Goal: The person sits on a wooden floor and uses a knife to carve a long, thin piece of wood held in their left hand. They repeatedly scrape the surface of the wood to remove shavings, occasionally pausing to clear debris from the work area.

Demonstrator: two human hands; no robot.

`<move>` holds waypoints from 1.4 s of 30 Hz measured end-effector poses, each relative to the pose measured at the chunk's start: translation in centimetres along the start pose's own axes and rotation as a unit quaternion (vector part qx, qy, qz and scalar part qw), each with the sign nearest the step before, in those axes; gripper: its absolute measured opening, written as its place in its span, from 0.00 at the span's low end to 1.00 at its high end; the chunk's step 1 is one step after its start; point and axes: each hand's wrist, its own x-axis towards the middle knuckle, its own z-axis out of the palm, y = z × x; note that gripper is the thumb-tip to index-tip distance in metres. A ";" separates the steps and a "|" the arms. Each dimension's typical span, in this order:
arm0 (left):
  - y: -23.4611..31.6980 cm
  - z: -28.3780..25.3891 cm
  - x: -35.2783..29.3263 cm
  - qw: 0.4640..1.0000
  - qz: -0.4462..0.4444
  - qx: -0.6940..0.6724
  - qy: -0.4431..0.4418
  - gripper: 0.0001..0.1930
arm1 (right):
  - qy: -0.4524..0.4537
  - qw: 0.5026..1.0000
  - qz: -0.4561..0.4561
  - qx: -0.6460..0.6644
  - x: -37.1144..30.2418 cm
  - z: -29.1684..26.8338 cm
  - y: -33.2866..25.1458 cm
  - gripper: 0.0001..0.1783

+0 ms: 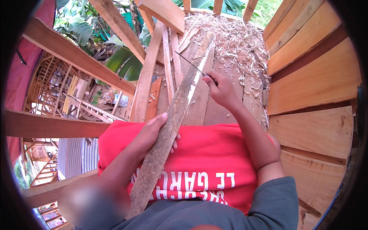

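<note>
A long, rough plank [163, 143] slants across my lap, from my lower left up to the far middle. Its upper right edge shows pale, freshly cut wood. My left hand [160, 128] is wrapped round the plank at mid-length, thumb on top and fingertips showing at the right edge. In my right hand [222, 90] is a knife with a dark handle, gripped in closed fingers. The thin knife blade [190, 62] points up and left, crossing over the plank's pale cut edge. Whether the blade touches the wood, I cannot tell.
Curly wood shavings [239, 42] cover the far floorboards. A tool with a wooden handle [264, 96] lies by the plank wall [312, 92] on my right. Several loose boards [151, 76] lean at far left beside an open timber frame [76, 61]. Red cloth [207, 149] covers my lap.
</note>
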 end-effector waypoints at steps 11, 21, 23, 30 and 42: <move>0.1 0.4 -0.2 1.000 -0.001 0.020 0.019 0.23 | -0.117 0.991 0.062 -0.011 -0.5 1.3 1.6 0.26; -0.1 0.5 -0.3 1.000 -0.007 0.028 0.012 0.21 | -0.196 0.954 0.203 -0.103 -0.5 0.8 -2.1 0.39; -0.1 0.5 -0.3 0.999 -0.008 0.032 0.011 0.21 | -0.205 0.950 0.229 -0.059 -0.4 1.0 -1.3 0.39; -0.4 0.5 -0.1 0.999 -0.009 0.034 0.003 0.20 | -0.380 0.719 0.438 0.383 0.7 0.1 1.1 0.35; -0.2 0.3 -0.1 1.000 -0.002 0.031 0.007 0.21 | -0.189 0.961 0.196 -0.036 -0.2 1.5 0.0 0.38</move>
